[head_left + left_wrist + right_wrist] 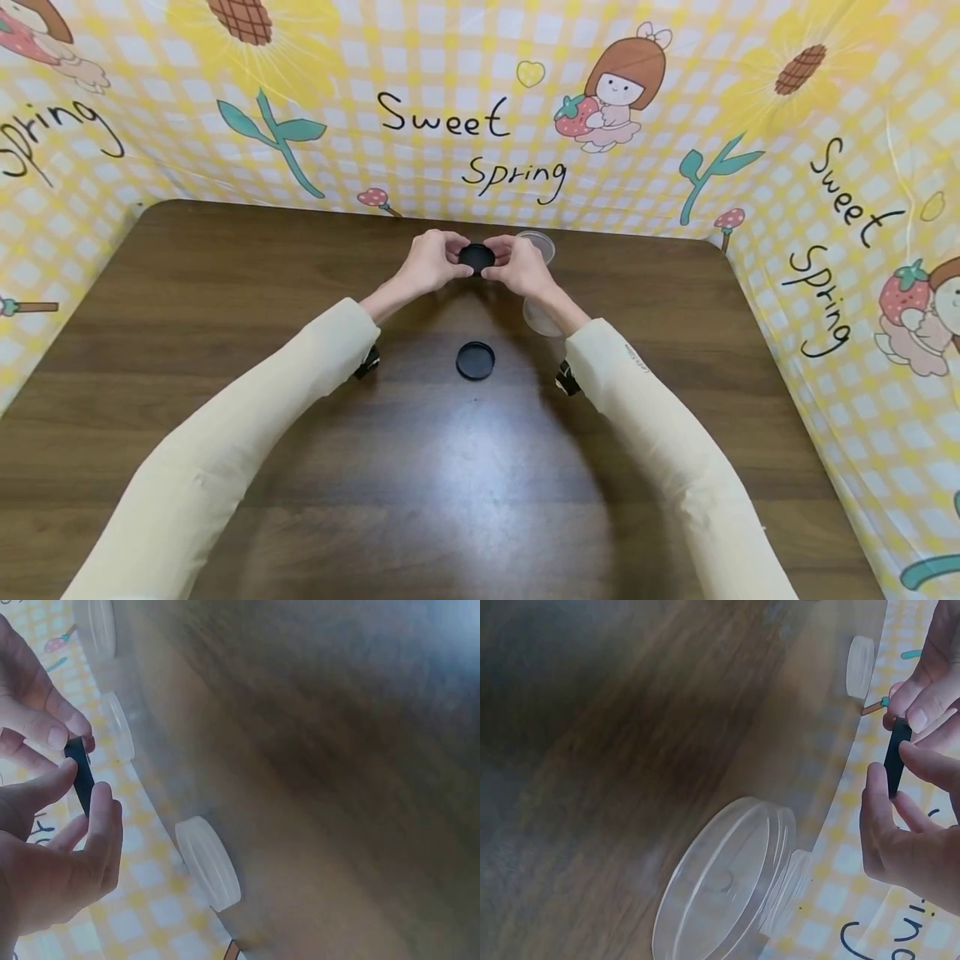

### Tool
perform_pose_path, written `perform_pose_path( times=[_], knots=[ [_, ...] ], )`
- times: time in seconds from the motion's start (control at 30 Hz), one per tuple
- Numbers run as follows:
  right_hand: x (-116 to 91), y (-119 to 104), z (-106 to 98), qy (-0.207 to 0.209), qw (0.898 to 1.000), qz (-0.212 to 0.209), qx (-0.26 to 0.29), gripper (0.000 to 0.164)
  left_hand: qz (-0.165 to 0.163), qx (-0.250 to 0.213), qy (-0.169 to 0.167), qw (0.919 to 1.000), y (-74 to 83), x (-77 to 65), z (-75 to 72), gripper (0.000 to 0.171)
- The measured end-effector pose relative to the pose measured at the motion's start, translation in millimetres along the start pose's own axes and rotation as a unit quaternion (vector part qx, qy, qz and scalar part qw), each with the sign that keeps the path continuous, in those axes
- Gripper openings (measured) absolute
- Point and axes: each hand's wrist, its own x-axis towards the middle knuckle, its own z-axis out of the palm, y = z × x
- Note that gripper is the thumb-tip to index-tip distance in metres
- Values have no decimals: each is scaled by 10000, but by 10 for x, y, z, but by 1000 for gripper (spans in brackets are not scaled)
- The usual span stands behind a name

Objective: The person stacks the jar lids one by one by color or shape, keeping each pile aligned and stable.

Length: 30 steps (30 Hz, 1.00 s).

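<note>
In the head view, a small black round lid (pixel 476 258) is held up between the two hands near the table's far edge. My left hand (pixel 429 263) pinches its left side between thumb and fingers. The right hand (pixel 523 267) pinches the opposite side in the same way. Seen edge-on in the left wrist view, the lid (pixel 81 776) looks thin and flat, and the right wrist view also shows this lid (pixel 898 756) edge-on. A second black round lid (pixel 476 361) with a raised rim lies on the table, closer to the body.
A clear round dish (pixel 543 321) lies partly under the right wrist, with another clear dish (pixel 538 247) behind that hand. In the left wrist view, a pale round piece (pixel 208 862) stands by the table edge. A checked cloth (pixel 450 75) walls the brown table (pixel 337 500).
</note>
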Motion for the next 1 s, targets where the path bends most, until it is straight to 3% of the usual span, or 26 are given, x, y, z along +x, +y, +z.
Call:
perform_pose_path(
  times=[0.17,0.43,0.63,0.8,1.0],
  knots=[
    [-89,-11,22,13,9999,-49,-97,46,-214,5,34,9998,15,-107,29,44],
    [-265,1,78,-67,9998,1,182,49,198,-91,-88,9997,35,-249,92,47],
    [-387,-11,53,-111,9994,-18,323,48,172,-181,-93,9996,82,-360,136,47],
    [-464,-14,27,-311,9993,-183,106,47,84,-242,-50,9997,109,-489,163,48],
    [-561,-25,59,-464,9974,-433,-329,47,201,-269,-6,9994,97,-620,201,49]
  ],
)
